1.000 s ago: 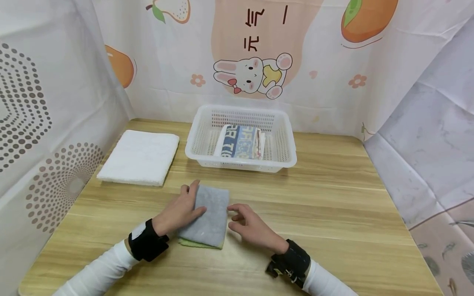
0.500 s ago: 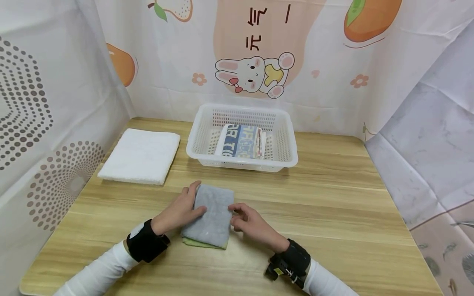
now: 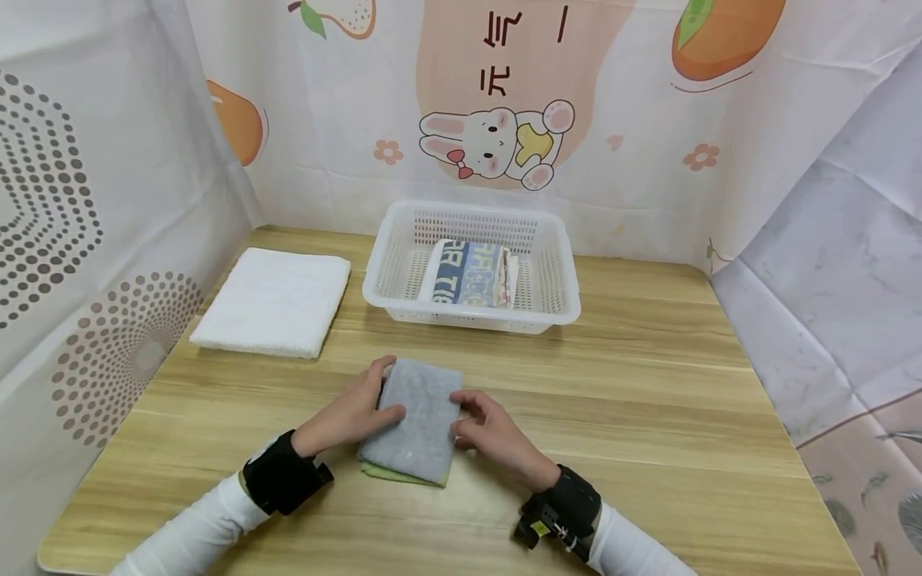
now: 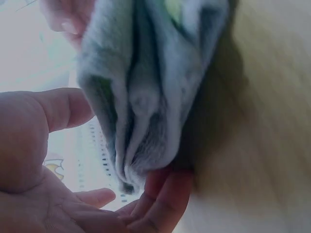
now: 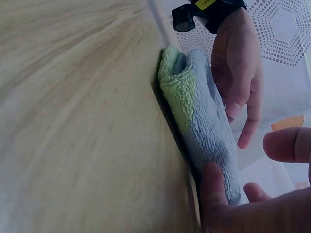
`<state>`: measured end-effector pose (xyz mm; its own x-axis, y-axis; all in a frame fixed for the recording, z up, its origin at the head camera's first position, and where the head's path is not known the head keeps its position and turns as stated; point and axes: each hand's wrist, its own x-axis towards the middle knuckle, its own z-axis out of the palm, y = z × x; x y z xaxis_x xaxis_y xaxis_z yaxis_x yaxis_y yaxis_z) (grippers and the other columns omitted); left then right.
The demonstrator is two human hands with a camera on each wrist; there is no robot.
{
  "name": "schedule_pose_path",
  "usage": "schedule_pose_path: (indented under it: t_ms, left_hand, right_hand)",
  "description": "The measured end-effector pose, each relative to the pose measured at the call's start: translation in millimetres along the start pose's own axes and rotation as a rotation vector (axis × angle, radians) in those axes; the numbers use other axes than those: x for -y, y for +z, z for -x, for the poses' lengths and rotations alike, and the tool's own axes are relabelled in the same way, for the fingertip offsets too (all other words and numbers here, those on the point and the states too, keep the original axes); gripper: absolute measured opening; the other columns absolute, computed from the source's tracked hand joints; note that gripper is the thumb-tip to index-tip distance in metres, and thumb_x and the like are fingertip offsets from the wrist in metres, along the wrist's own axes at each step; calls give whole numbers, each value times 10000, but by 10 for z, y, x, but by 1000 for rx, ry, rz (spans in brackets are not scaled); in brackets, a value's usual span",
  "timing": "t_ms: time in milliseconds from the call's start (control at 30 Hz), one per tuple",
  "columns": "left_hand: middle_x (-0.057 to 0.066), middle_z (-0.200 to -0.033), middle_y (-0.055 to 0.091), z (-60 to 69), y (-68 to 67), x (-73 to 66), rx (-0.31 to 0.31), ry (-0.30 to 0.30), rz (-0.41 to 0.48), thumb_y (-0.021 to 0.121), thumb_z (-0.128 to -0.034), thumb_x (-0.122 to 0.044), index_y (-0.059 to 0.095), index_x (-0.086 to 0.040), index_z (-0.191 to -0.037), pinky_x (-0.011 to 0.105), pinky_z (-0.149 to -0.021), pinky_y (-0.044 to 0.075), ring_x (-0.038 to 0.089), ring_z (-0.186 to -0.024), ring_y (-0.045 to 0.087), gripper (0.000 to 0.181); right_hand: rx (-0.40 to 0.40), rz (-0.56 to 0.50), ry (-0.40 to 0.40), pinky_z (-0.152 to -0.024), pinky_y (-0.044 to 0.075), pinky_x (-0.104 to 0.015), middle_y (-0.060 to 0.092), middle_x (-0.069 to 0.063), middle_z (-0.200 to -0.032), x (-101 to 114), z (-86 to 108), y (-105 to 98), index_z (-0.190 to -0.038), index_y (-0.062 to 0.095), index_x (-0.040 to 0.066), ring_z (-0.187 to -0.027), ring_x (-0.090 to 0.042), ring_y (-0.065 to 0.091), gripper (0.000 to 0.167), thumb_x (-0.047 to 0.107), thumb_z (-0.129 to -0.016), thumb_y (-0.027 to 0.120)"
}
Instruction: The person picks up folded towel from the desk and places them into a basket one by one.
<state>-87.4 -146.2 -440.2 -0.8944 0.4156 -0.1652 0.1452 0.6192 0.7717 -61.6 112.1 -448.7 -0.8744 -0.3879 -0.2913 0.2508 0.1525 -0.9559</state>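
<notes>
A folded grey towel [image 3: 416,420] with a green underside lies on the table between both hands. At its left side, my left hand [image 3: 351,410] holds it, thumb on top and the other fingers at the far left edge. In the left wrist view, the left fingers [image 4: 167,199] reach under the towel's layered folds [image 4: 141,97]. My right hand [image 3: 497,436] is at the right edge, fingers bent. In the right wrist view, a right finger [image 5: 214,184] touches the towel's side [image 5: 209,121], while the thumb stands apart from it.
A white perforated basket [image 3: 471,316] stands at the back, with a folded blue-and-white patterned towel [image 3: 471,274] in it. To its left lies a folded white towel [image 3: 277,300]. Printed curtains surround the wooden table [image 3: 648,416] at the back and sides.
The grey towel has shifted a little to the right on the table. The left hand has moved slightly with it; the right fingers have come against its right edge.
</notes>
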Motion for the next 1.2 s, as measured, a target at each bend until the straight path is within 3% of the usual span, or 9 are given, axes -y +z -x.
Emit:
schedule_pose_path:
  t_ms: [267, 500, 767, 933, 1067, 1200]
  left_hand:
    - [270, -1352, 526, -27, 34, 23, 49, -38, 207, 644, -960, -187, 166, 2, -1529, 441, -948, 481, 307, -1213, 553, 766]
    - [310, -1380, 440, -1, 61, -23, 102, -80, 445, 596, -983, -141, 87, -8, -1533, 416, -884, 504, 333, -1147, 567, 761]
    - [338, -1395, 429, 4, 82, -25, 116, -82, 576, 593, -970, -97, 92, -66, -1551, 423, -868, 525, 352, -1141, 587, 768]
    - [335, -1287, 522, 4, 68, -35, 146, -61, 657, 595, -950, -42, 78, -81, -1557, 401, -834, 530, 308, -1057, 627, 798]
    - [319, -1199, 579, -4, 70, -58, 153, -64, 716, 600, -928, -4, 95, -106, -1559, 374, -782, 540, 269, -979, 653, 814]
    - [312, -1360, 474, -13, 91, -65, 160, -55, 742, 601, -932, 4, 70, -149, -1586, 343, -842, 506, 277, -1114, 575, 856]
  right_hand:
    - [-9, -25, -1, -758, 520, -292, 462, -232, -1374, -14, -13, -4, -1420, 438, -48, -817, -137, 599, 576, -1, -882, 638]
    - [10, -18, -4, -717, 499, -276, 481, -221, -1333, -18, -9, -29, -1438, 434, -32, -782, -132, 579, 592, 18, -886, 642]
    - [69, -9, -19, -706, 466, -271, 506, -197, -1297, -53, -19, -66, -1474, 414, 4, -779, -134, 551, 637, 29, -880, 645]
    - [116, 17, -43, -713, 473, -271, 513, -197, -1319, -58, -16, -82, -1522, 353, 42, -883, -166, 569, 706, 45, -892, 672]
    - [130, 92, -95, -745, 482, -274, 506, -190, -1373, -58, 0, -82, -1548, 330, 112, -1076, -247, 579, 725, 87, -914, 680]
    - [123, 107, -144, -842, 507, -322, 415, -191, -1459, -75, 6, -68, -1552, 335, 150, -1181, -316, 543, 717, 78, -923, 671]
